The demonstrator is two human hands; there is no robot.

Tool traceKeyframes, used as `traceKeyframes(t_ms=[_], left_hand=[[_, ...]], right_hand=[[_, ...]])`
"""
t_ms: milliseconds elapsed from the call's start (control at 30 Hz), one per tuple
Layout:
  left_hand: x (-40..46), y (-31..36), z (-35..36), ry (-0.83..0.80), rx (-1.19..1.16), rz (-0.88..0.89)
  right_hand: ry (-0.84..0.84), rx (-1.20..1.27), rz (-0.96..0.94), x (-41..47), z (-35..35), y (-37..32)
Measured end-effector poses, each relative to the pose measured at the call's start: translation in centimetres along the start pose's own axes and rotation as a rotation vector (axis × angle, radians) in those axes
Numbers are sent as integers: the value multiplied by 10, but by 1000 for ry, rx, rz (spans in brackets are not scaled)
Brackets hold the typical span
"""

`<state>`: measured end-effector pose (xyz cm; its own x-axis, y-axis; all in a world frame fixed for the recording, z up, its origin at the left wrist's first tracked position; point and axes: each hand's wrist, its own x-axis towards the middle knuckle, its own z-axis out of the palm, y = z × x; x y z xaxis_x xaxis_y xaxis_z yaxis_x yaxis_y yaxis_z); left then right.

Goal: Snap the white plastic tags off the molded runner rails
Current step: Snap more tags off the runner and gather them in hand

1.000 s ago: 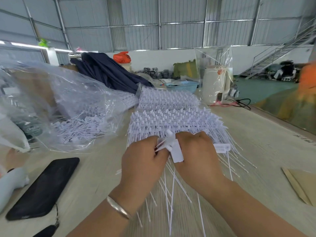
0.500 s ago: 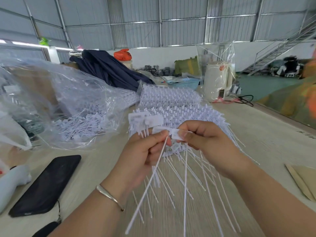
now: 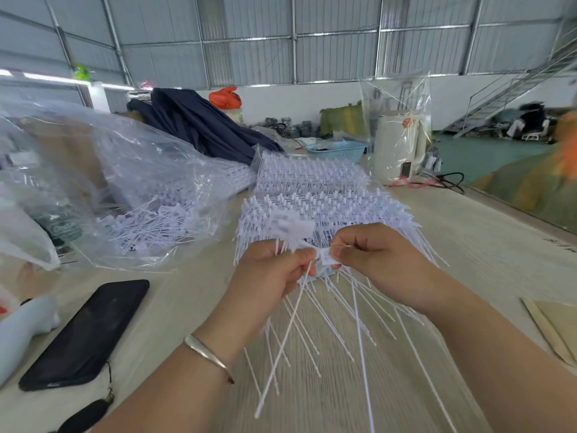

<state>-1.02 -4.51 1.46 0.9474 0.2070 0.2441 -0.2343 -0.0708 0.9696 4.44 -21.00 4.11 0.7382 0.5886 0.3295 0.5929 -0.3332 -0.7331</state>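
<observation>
A stack of white molded runner rails (image 3: pixel 327 207) full of tags lies on the wooden table (image 3: pixel 468 245) in front of me. My left hand (image 3: pixel 265 282) grips a bunch of loose white tags (image 3: pixel 290 228), their flat heads sticking up above my fingers and their long thin tails hanging below. My right hand (image 3: pixel 374 260) pinches the flat head of one white tag (image 3: pixel 324 259) right beside my left thumb. Both hands are lifted above the near edge of the rail stack.
A clear plastic bag (image 3: pixel 140 207) holding loose tags sits at the left. A black phone (image 3: pixel 87 332) lies at the near left. Behind the rails stand a blue basket (image 3: pixel 337 150), a bagged white kettle (image 3: pixel 399 148) and dark cloth (image 3: pixel 199 126). A cardboard corner (image 3: pixel 552 329) lies right.
Both hands lifted off the rail stack with a cluster of tags. The left hand now holds a bundle upright while the right has closed in and pinches a single tag head.
</observation>
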Motion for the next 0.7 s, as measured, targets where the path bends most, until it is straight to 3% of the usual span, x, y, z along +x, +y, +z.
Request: traceKeyframes(t_ms=[167, 433, 533, 700], left_hand=[[2, 0, 7, 47, 34, 30], [2, -3, -2, -140, -153, 51], [7, -1, -15, -136, -304, 23], [6, -7, -19, -11, -66, 53]], right_hand=[[38, -49, 39, 3, 3, -1], [-14, 327, 3, 3, -2, -7], [18, 464, 26, 1, -8, -2], [111, 437, 56, 5, -9, 8]])
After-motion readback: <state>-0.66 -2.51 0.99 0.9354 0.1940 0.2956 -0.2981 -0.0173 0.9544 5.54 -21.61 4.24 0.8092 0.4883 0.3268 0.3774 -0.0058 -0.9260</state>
